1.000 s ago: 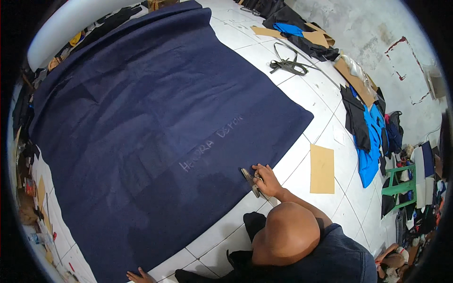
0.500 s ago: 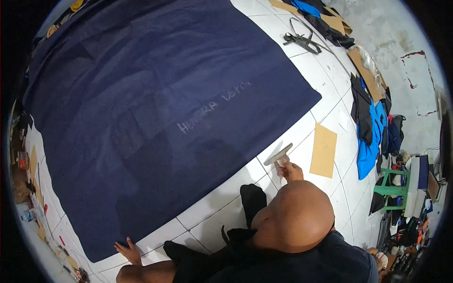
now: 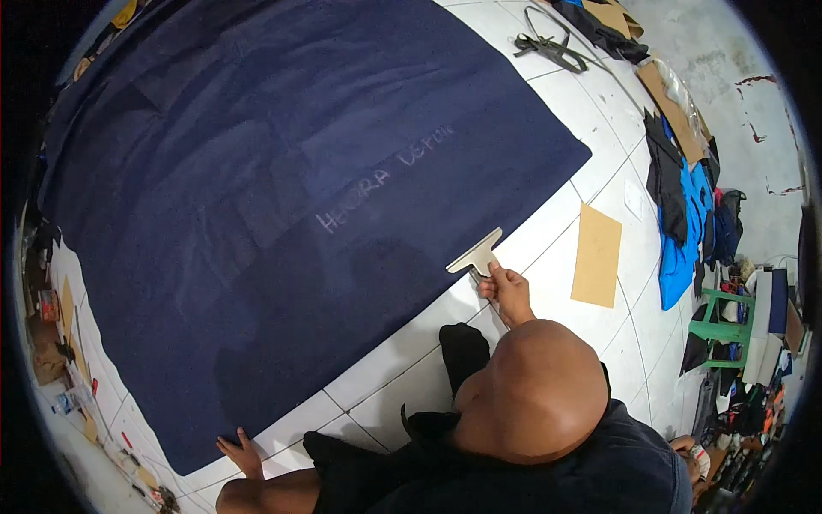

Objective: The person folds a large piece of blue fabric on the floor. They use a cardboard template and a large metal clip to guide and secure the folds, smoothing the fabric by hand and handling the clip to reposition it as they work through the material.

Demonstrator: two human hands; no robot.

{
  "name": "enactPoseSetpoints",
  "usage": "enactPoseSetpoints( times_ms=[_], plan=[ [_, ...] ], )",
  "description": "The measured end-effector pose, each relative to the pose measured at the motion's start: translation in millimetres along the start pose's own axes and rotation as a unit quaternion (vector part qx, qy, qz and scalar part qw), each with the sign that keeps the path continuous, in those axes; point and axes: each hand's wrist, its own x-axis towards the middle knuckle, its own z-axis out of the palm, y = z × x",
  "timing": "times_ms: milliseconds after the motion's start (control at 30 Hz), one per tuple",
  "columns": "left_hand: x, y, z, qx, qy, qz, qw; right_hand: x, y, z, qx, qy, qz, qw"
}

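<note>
A large dark navy cloth (image 3: 257, 283) lies spread over the white tiled floor, with faint creases and pale hand-drawn marks on it. My left hand (image 3: 243, 456) rests at its near left edge, fingers spread and touching the fabric. In my right hand (image 3: 511, 293) is a wide scraper (image 3: 476, 255), gripped by its handle. Its broad, pale blade lies over the cloth's near edge, right of the middle; whether it presses on the fabric I cannot tell.
A tan card sheet (image 3: 597, 255) lies on the tiles to the right. Beyond are blue and black fabrics (image 3: 676, 231), a green stool (image 3: 721, 330) and a dark strap (image 3: 552, 51). Small clutter (image 3: 64, 394) lines the left side. My dark-clothed foot (image 3: 463, 353) is near the cloth.
My right hand has moved the scraper leftward and up, from over the tiles onto the cloth's edge. My left hand stays at the cloth's near left edge.
</note>
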Motion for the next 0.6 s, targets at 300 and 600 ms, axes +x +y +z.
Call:
enactPoseSetpoints(
  times_ms=[300, 600],
  plan=[
    [20, -22, 7, 0.057, 0.008, 0.029, 0.998, 4, -39, -35, -0.139, -0.071, 0.099, 0.983],
    [40, 0, -16, 0.064, 0.096, 0.100, 0.988, 81, -49, -315, -0.456, 0.341, -0.014, 0.822]
  ],
)
